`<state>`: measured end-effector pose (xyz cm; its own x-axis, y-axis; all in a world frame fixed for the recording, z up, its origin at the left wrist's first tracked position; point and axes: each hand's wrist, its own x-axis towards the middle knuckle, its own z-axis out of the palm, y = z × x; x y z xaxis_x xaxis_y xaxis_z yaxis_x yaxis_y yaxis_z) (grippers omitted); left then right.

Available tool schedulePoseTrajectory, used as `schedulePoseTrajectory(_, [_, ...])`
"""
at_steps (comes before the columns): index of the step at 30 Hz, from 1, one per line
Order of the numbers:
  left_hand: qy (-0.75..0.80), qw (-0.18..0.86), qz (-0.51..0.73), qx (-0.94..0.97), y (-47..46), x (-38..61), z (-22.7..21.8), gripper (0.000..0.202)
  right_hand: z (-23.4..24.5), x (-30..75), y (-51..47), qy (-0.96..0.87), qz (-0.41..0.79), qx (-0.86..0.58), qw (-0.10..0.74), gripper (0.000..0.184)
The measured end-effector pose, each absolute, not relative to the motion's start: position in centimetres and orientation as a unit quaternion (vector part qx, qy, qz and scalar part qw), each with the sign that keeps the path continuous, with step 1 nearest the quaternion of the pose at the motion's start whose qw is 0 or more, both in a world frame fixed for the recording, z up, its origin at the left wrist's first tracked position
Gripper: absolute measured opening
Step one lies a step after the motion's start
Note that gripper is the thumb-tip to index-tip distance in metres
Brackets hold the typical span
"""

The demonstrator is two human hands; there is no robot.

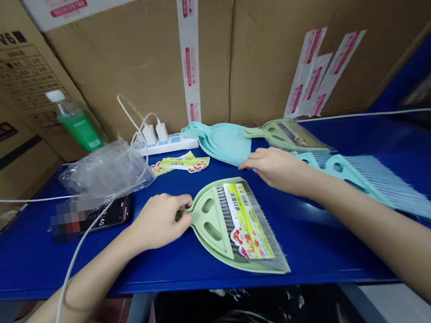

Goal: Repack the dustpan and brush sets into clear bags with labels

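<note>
Gripping the green dustpan-and-brush set (230,230) by its handle on the blue table (30,262), the left hand (159,222) is seemingly squaring it; the right hand (277,168) is resting loose-fingered at its far edge; lifting would need a firmer hold.

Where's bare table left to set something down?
Free: the front-left table strip before the phone, and the far-right stretch behind the blue brushes. Crowded: the middle, where the left hand grips the green dustpan, the right hand lies by the teal stack, plus bag and labels.
</note>
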<state>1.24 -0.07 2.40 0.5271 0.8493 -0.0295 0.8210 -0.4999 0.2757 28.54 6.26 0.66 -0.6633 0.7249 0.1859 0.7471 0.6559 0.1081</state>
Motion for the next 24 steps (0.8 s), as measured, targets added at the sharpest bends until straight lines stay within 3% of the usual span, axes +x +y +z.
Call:
schedulePoseTrajectory(6, [0.478,0.142,0.057,0.865,-0.1,1.2,2.3,0.013,0.6,28.1,6.0,-0.905,-0.093,-0.404,0.093,0.037])
schedulePoseTrajectory(13, [0.457,0.096,0.098,0.879,0.3,0.5,2.5,0.029,0.1,26.4,5.1,-0.928,0.030,-0.341,0.146,0.034])
schedulePoseTrajectory(15, [0.472,0.036,0.130,0.871,0.7,0.0,2.7,0.030,-0.3,26.2,5.3,-0.924,0.044,-0.346,0.155,0.036])
schedulePoseTrajectory(20, [0.559,-0.225,0.143,0.785,1.4,-0.9,3.1,0.032,-1.0,26.0,5.8,-0.913,0.068,-0.362,0.178,0.035])
schedulePoseTrajectory(24, [0.611,-0.283,0.053,0.738,1.6,-0.9,2.8,0.048,-1.1,25.8,5.8,-0.905,0.079,-0.385,0.162,0.030])
